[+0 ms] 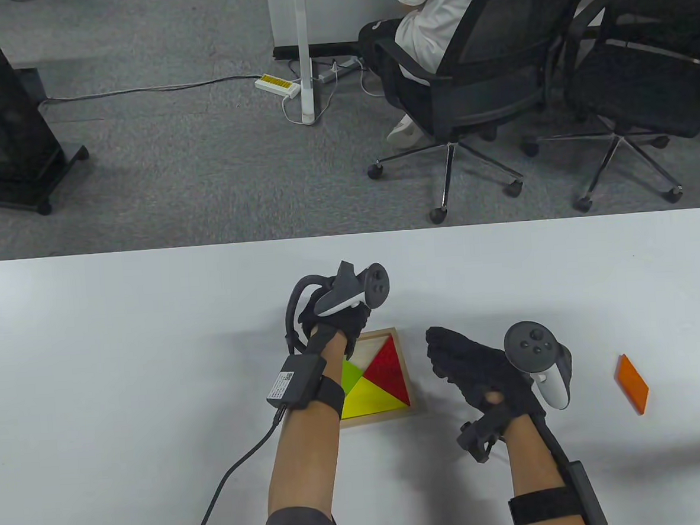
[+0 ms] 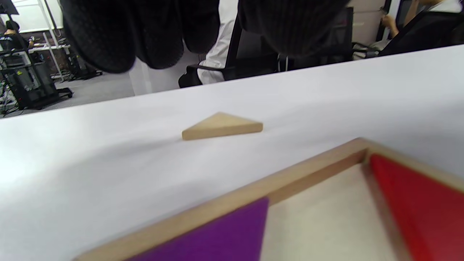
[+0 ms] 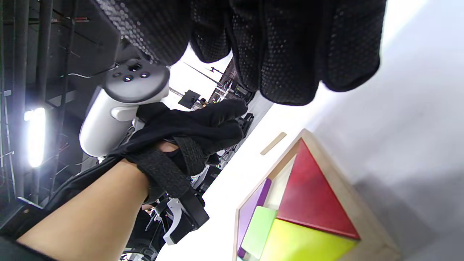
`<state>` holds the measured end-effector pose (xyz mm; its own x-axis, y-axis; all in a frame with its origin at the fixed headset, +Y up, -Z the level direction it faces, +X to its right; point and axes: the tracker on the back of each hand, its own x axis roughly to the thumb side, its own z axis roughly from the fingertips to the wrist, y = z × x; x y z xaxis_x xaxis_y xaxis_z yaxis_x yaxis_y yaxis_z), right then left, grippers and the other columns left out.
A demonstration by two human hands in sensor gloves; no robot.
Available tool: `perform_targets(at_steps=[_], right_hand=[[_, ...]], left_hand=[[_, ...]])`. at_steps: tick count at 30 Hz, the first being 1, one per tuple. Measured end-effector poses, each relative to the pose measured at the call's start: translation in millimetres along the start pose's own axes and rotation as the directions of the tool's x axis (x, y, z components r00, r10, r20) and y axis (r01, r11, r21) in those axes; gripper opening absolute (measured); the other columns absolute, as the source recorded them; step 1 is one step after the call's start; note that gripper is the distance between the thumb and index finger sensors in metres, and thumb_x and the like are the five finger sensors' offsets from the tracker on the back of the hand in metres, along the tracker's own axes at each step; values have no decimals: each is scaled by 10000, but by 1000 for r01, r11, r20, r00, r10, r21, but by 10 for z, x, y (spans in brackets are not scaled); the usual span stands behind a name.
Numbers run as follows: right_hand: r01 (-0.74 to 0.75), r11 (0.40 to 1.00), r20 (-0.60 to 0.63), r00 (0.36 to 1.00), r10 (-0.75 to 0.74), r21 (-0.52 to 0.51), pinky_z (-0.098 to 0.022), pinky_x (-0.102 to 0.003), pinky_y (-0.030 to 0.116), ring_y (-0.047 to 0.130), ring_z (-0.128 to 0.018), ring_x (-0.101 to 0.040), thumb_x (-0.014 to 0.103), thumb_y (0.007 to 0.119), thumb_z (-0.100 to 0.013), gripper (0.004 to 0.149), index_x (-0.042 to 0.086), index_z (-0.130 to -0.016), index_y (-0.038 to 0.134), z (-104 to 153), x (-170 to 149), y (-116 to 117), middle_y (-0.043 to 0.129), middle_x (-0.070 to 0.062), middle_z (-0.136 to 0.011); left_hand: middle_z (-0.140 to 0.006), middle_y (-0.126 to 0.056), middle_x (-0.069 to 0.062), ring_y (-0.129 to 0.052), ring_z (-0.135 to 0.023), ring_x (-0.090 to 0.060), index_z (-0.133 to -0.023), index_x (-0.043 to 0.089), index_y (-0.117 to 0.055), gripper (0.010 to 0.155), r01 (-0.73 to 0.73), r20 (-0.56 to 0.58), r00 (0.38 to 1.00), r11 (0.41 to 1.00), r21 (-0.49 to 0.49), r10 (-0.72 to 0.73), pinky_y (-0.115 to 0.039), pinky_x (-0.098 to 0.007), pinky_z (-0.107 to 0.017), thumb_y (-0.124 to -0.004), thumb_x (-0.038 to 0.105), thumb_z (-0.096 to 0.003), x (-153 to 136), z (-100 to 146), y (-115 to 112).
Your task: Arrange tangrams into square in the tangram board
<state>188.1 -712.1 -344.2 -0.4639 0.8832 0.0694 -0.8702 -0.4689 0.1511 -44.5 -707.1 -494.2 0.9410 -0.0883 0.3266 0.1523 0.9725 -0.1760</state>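
Observation:
The wooden tangram board (image 1: pixel 415 383) lies on the white table. It holds a red triangle (image 1: pixel 389 362), a yellow triangle (image 1: pixel 371 400), a green piece (image 1: pixel 348 375) and a purple piece (image 2: pixel 217 235). Bare board floor (image 2: pixel 326 217) shows between the purple and red pieces. My left hand (image 1: pixel 335 325) hovers over the board's far left corner, fingers (image 2: pixel 145 40) hanging loose and holding nothing. Just beyond the board lies a plain wooden triangle (image 2: pixel 222 126), hidden under that hand in the table view. My right hand (image 1: pixel 450 357) is beside the board's right edge, fingers (image 3: pixel 290 54) stretched out and empty.
An orange parallelogram (image 1: pixel 631 384) lies alone on the table, to the right of my right hand. Beyond the table's far edge (image 1: pixel 348 234) stand two office chairs, with a seated person (image 1: pixel 435 14) in one of them.

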Motion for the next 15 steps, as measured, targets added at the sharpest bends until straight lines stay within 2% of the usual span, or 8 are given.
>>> perform_targets(at_steps=[7, 15], right_hand=[[-3, 1000, -35, 999, 3, -14, -602, -609, 774, 915, -765, -444, 341, 786, -532, 571, 113, -1045, 681, 0, -106, -64, 780, -208, -1015], [-5, 1000, -64, 998, 3, -17, -604, -610, 772, 913, -768, -445, 340, 786, -533, 569, 114, -1045, 681, -11, -197, -95, 778, -208, -1016]], left_hand=[[-1173, -528, -283, -702, -981, -587, -1155, 243, -487, 653, 17, -40, 999, 997, -75, -20, -759, -640, -616, -724, 291, -549, 4, -281, -218], [-1194, -463, -283, -638, -1022, -591, -1158, 276, -450, 667, 55, -56, 996, 983, -177, -66, -740, -652, -638, -729, 239, -554, 36, -465, -364]])
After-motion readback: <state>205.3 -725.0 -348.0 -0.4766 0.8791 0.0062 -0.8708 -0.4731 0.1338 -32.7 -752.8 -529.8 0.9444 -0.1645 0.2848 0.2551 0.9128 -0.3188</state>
